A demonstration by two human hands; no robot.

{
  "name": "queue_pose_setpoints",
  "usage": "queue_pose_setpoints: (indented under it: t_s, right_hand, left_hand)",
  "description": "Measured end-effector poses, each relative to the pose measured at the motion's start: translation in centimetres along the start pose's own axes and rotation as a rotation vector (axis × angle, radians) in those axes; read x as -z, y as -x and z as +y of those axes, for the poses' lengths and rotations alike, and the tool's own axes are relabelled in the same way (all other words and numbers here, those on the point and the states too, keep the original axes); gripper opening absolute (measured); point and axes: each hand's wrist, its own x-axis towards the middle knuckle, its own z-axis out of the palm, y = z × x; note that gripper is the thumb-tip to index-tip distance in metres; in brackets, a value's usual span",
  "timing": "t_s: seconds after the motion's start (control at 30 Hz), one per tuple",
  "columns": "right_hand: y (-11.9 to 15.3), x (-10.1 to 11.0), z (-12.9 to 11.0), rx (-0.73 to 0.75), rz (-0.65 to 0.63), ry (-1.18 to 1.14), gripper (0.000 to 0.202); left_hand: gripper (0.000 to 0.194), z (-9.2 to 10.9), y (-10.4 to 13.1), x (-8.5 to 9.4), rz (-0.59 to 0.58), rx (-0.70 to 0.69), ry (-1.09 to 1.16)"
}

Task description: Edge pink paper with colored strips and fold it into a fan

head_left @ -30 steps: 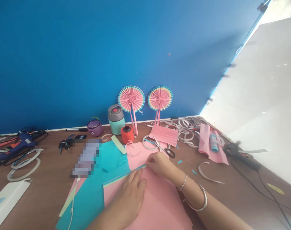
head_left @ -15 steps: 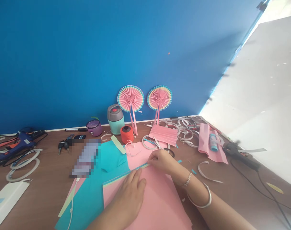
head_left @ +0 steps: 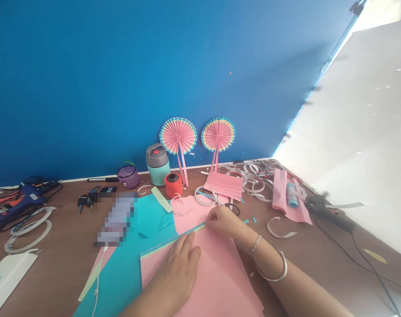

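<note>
Right fingers [head_left: 209,220] bent, left outstretched.

A plain matte blue wall [head_left: 121,79] meets a brown wood-look tabletop [head_left: 64,224] — pale glare right, possibly daylight.

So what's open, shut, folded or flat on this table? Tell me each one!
Left paper fan: spread in a circle, upright
Right paper fan: the same
Flask: lid on
Pleated pink paper: folded in ridges
Scissors: seem slightly open
Big pink sheet: mostly flat
Left hand: resting flat on it
Right hand: fingers pinched at its edge
</note>
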Motion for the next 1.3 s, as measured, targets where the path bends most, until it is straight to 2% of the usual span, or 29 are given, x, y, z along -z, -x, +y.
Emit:
queue_pose_setpoints:
  t_s: [0.23, 0.47, 0.73, 0.97, 1.17, 1.3]
  right_hand:
    - [-0.2, -0.2, 0.0, 0.025, 0.024, 0.042, 0.011]
    - [-0.1, -0.2, -0.3, 0.001, 0.018, 0.056, 0.011]
    - [-0.1, -0.1, -0.9, -0.023, 0.008, 0.093, 0.01]
    - [-0.3, 0.1, -0.4, -0.076, 0.02, 0.088, 0.005]
    - [-0.5, 0.5, 0.2, -0.079, 0.011, 0.089, 0.007]
    - [-0.4, 1.0, 0.4, -0.075, 0.004, 0.065, 0.006]
  left_hand:
    - [0.04, -0.1, 0.2, -0.5, 0.004, 0.012, 0.053]
    - [0.039, 0.1, 0.0, -0.1, -0.008, 0.012, 0.023]
    - [0.039, -0.1, 0.3, -0.7, 0.042, 0.019, 0.073]
    - [0.043, 0.0, 0.0, -0.7, -0.002, 0.006, 0.005]
    - [0.04, -0.2, 0.2, -1.0, 0.055, 0.007, 0.042]
    - [0.037, -0.1, 0.1, -0.8, 0.036, 0.005, 0.017]
